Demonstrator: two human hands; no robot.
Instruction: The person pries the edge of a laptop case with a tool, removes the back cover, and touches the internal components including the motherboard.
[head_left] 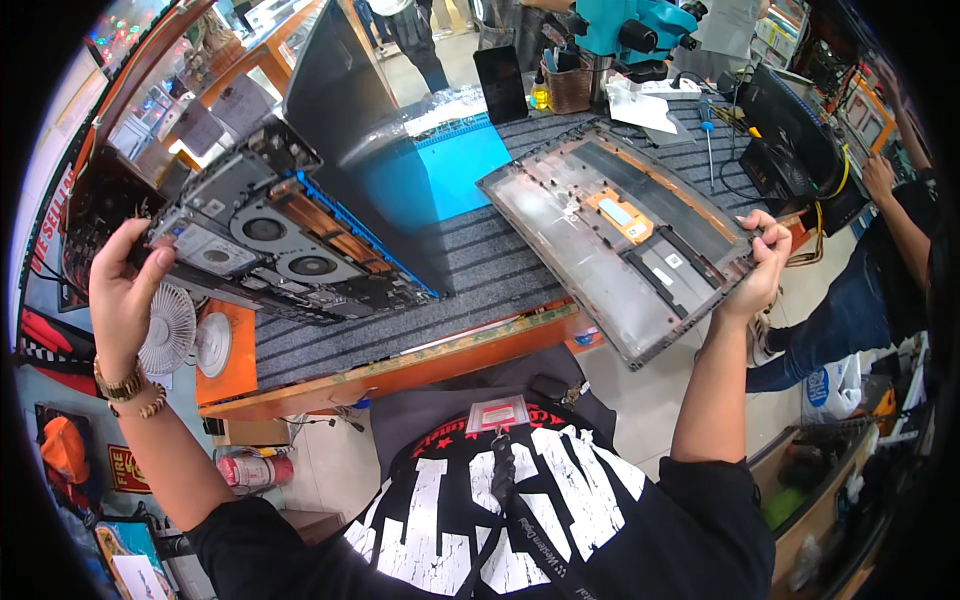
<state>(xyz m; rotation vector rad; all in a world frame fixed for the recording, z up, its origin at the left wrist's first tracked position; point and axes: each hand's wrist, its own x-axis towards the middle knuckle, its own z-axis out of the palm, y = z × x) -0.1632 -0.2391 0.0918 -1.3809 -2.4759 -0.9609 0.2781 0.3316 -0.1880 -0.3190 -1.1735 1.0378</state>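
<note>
My left hand [128, 278] grips the outer edge of an opened laptop [300, 235], tilted up at the left over the bench. Its inner side faces me, with two round fans, copper heat pipes and a blue strip along one edge; the dark screen part rises behind it. At the right, my right hand [757, 268] pinches the corner of the laptop's bottom cover [620, 235], held slanted with its inside up. The cover shows a silvery inner face, an orange patch and a dark strip. Its near corner hangs past the bench's front edge.
A blue mat [460, 165] lies on the striped grey bench cloth [480, 265]. Behind stand a dark phone [499, 84], a woven tool cup [568, 85] and a teal microscope [635, 30]. A screwdriver [708, 130] lies at the right, near another person [850, 300]. A white fan [166, 330] stands at the left.
</note>
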